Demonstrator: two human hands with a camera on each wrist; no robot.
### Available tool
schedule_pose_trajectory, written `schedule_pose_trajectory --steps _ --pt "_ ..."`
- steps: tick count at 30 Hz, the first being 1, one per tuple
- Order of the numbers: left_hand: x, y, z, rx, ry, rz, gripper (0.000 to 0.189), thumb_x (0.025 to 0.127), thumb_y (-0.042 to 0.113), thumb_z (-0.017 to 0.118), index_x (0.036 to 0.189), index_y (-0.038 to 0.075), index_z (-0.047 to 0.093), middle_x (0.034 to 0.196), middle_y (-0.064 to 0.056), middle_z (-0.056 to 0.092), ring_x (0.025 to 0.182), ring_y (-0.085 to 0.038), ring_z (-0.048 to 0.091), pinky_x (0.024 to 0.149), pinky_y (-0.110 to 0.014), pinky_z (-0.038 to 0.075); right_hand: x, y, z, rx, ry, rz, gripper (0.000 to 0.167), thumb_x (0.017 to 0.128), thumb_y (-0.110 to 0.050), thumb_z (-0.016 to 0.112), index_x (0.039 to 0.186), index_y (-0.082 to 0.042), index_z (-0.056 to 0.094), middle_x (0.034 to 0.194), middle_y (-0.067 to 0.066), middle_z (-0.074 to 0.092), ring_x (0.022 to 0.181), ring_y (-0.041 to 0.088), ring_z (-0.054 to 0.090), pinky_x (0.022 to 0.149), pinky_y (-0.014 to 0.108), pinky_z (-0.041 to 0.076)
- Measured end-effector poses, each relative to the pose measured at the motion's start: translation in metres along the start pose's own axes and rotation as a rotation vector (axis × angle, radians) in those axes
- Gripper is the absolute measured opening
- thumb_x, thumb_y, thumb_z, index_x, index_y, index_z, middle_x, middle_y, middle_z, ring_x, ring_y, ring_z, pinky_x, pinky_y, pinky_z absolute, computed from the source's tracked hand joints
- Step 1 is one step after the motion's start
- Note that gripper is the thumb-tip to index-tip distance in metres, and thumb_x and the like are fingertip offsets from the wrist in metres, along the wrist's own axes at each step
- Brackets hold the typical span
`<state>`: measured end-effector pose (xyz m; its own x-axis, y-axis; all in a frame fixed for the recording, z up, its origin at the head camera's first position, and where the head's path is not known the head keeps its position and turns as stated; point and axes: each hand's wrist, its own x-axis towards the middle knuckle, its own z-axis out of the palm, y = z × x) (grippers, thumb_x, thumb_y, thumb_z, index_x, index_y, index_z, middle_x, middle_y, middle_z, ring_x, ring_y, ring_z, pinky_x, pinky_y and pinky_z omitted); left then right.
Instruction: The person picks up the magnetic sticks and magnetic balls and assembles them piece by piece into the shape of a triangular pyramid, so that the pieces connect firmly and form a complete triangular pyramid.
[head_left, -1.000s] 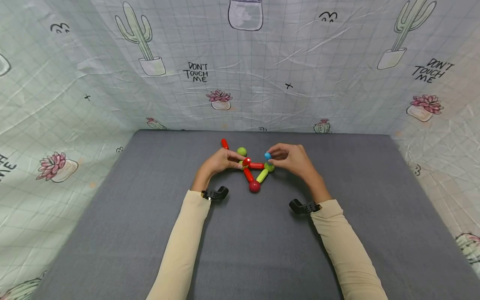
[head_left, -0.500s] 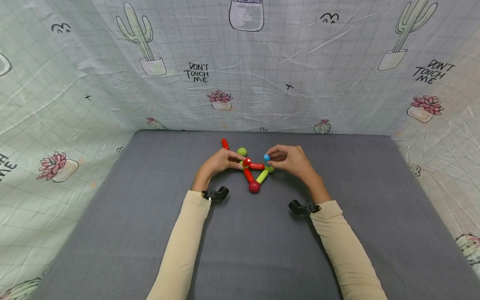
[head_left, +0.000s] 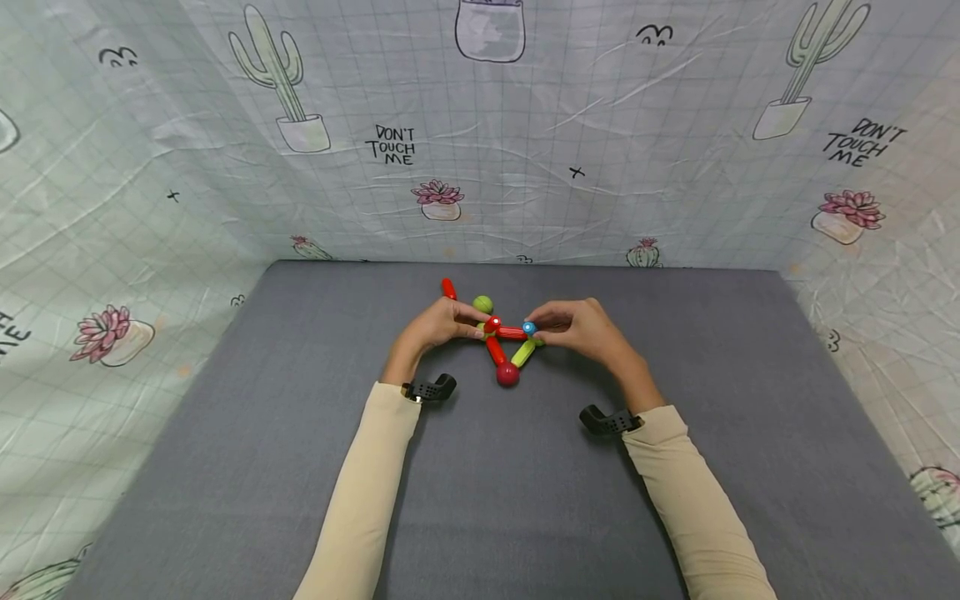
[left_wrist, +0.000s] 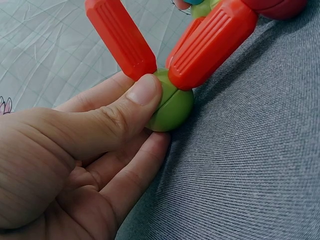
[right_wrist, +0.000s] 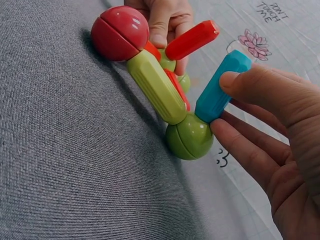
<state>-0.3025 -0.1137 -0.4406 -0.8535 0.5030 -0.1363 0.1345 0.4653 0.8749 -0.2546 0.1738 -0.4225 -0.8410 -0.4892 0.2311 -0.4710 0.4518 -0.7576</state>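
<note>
A small triangle of ridged sticks and balls lies far back on the table: a red ball (head_left: 507, 374) at the near corner, green balls at the others. My left hand (head_left: 444, 322) pinches the left green ball (left_wrist: 175, 111) between thumb and fingers; an upright red stick (left_wrist: 121, 39) rises from it. In the right wrist view, my right hand (right_wrist: 272, 130) pinches a blue stick (right_wrist: 218, 92), whose lower end meets the right green ball (right_wrist: 189, 140). A yellow-green stick (right_wrist: 156, 90) links that ball to the red one. Another red stick (head_left: 513, 333) forms the far side.
Behind my left hand lie a loose red stick (head_left: 448, 288) and a green ball (head_left: 483, 304). A patterned cloth (head_left: 555, 125) hangs right behind the grey table (head_left: 510, 483) and along its sides.
My right hand has brought the blue stick slightly left and toward me, tilting its top leftward while its base stays at the green ball. The left hand keeps its grip in place.
</note>
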Motion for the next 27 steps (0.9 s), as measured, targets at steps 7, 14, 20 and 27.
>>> schedule_pose_trajectory --steps 7,14,20,27 --pt "-0.001 -0.001 0.001 -0.019 0.004 -0.003 0.03 0.088 0.005 0.079 0.118 0.003 0.077 0.117 -0.012 0.074 0.108 -0.022 0.062 0.084 -0.026 0.05 0.001 0.0 0.002 -0.025 0.009 -0.004 0.026 0.088 -0.007 0.08 0.114 -0.01 0.077 0.108 0.008 0.077 0.1 0.022 0.074 0.082 0.035 0.06" --pt "-0.001 0.0 0.001 -0.017 0.019 -0.015 0.029 0.087 0.006 0.08 0.116 0.005 0.078 0.116 -0.012 0.075 0.108 -0.022 0.062 0.079 -0.024 0.05 0.003 0.0 0.003 -0.041 0.022 0.004 0.026 0.088 -0.009 0.08 0.114 -0.009 0.078 0.107 0.008 0.077 0.099 0.021 0.074 0.081 0.035 0.06" --pt "-0.001 -0.001 0.002 -0.004 0.031 -0.003 0.029 0.086 0.006 0.081 0.115 0.005 0.078 0.12 -0.012 0.073 0.111 -0.021 0.062 0.084 -0.027 0.05 0.003 0.002 0.001 -0.028 0.002 -0.005 0.029 0.089 -0.009 0.08 0.117 -0.009 0.076 0.111 0.008 0.076 0.102 0.022 0.074 0.083 0.034 0.06" --pt "-0.002 -0.001 0.001 -0.007 0.034 -0.017 0.029 0.086 0.006 0.081 0.115 0.006 0.078 0.118 -0.011 0.074 0.105 -0.02 0.062 0.079 -0.024 0.05 0.003 0.011 -0.007 -0.002 -0.041 0.03 0.041 0.088 -0.008 0.08 0.128 -0.008 0.071 0.124 0.01 0.072 0.111 0.026 0.07 0.09 0.039 0.058"
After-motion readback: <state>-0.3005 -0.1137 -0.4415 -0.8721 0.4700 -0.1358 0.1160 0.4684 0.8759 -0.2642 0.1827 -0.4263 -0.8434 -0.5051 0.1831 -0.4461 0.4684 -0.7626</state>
